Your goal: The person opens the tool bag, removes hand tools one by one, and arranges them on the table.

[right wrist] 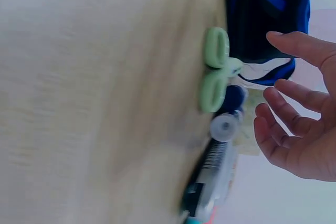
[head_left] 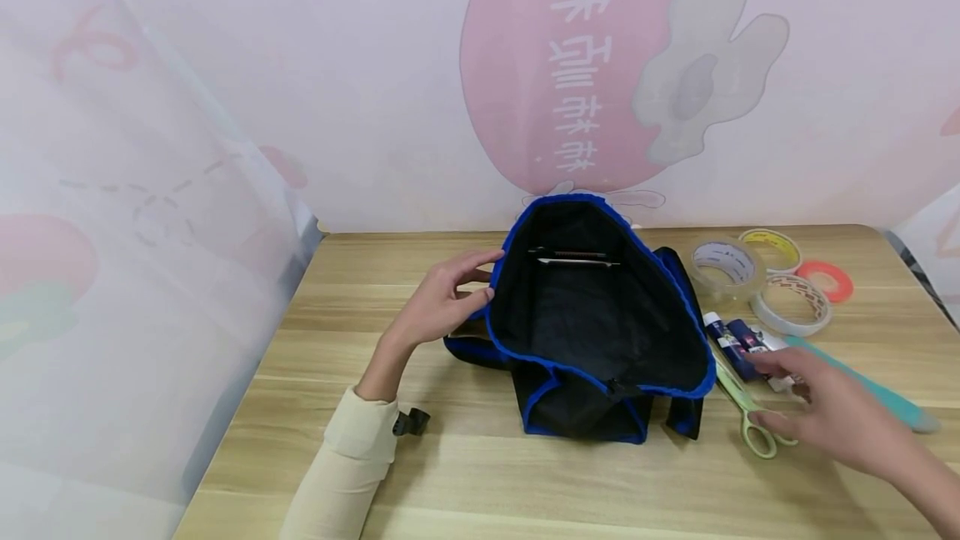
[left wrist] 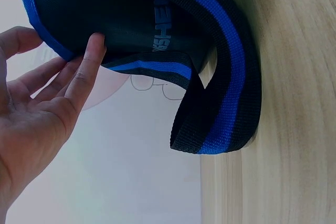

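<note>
A black cloth bag with blue trim (head_left: 577,323) stands on the table, its mouth facing up and towards me. Thin flat items (head_left: 577,261) lie inside against its far wall. My left hand (head_left: 446,294) touches the bag's left rim with thumb and fingertips, its fingers fairly straight. In the left wrist view, a black-and-blue strap (left wrist: 233,72) loops beside that hand. My right hand (head_left: 840,411) hovers right of the bag, loosely bent fingers holding nothing. Beneath and beside it are green-handled scissors (head_left: 759,437), dark blue glue sticks (head_left: 731,348) and a long teal object (head_left: 862,377).
Behind the glue sticks lie a wide clear tape roll (head_left: 723,267), a yellow-cored roll (head_left: 772,250), a white roll (head_left: 791,307) and a red ring (head_left: 827,280). A printed sheet (head_left: 375,90) hangs behind the wooden table (head_left: 450,473). A black clip-like piece (head_left: 411,422) sits by my left cuff.
</note>
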{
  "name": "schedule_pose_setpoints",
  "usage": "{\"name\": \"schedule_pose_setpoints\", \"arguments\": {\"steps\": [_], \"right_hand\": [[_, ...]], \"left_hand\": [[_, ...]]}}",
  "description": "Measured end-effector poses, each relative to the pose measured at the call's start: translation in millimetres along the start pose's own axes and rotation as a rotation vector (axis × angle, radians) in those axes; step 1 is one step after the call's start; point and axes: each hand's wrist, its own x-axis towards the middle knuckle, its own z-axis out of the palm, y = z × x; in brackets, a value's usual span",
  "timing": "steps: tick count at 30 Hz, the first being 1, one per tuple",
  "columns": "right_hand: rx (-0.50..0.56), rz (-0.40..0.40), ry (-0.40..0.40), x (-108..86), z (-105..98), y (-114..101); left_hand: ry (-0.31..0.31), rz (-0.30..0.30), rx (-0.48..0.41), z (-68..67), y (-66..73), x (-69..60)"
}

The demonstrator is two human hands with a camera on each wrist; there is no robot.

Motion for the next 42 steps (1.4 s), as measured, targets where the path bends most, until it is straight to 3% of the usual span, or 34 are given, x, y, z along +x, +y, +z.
{"name": "schedule_pose_setpoints", "arguments": {"steps": [5,12,19,26,36,42], "right_hand": [[0.016,-0.087,0.107,15.1,-9.9,-4.5],[0.075,-0.136,0.137,36.5,-27.2,-15.2],[0.083,-0.249,0.185,59.3,-37.9,-34.9],[0.033,-0.258,0.121,80.3,-44.5,-60.2],[0.003,-0.371,0.077,112.1,-41.8,-92.0],[0.051,-0.357,-0.020,131.2,-37.4,-111.1]], "left_hand": [[0.002,-0.001,0.006,-0.3,-0.4,-0.6],[-0.006,0.004,-0.009,-0.1,0.4,-1.3],[-0.001,0.001,-0.001,-0.3,0.0,-0.8],[0.000,-0.009,-0.006,-0.2,0.1,-1.6],[0.000,-0.007,-0.014,0.6,1.4,-0.9],[0.003,-0.002,-0.008,0.5,-0.2,-2.0]]}}
